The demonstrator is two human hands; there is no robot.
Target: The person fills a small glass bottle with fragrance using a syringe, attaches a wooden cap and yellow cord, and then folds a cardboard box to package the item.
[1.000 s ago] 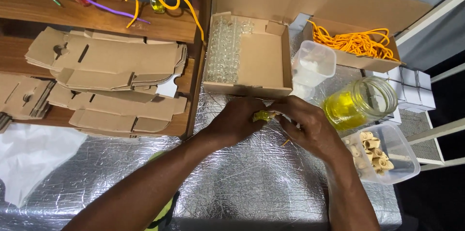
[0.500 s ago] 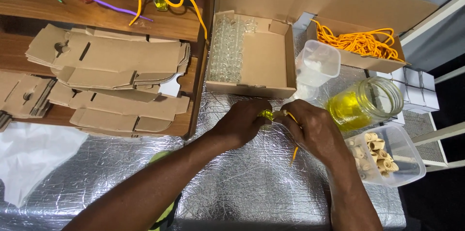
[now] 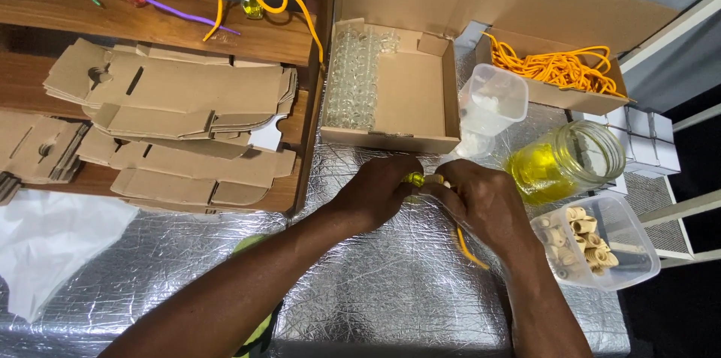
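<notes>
Both hands meet over the middle of the foil-covered counter (image 3: 390, 290). The left hand (image 3: 379, 193) and right hand (image 3: 481, 204) are closed together on a small yellow vial (image 3: 414, 178), fingers curled tight around it so only a bit of it shows between them. An orange cord (image 3: 467, 245) hangs from under the right hand, down onto the foil.

Toward the far edge of the counter stands an open box (image 3: 409, 95) with rows of clear empty vials (image 3: 353, 76) along its left side. Just right of it sits a white tub (image 3: 492, 99), then a glass jar (image 3: 567, 163) of yellow liquid, close beside the right hand. At the far right corner a second box holds an orange cord bundle (image 3: 559, 69). Near the right edge, a clear tub (image 3: 601, 249) holds small wooden caps. Off the counter's left edge, wooden shelves carry 2 stacks of flat cardboard blanks (image 3: 173, 125); a white bag (image 3: 49, 241) lies on the foil at the left edge. Nothing lies between the hands and the boxes.

Compared with 0.5 s ago, the hands sit much as they did, closed on the vial; the cord's loose end now trails lower under the right wrist.
</notes>
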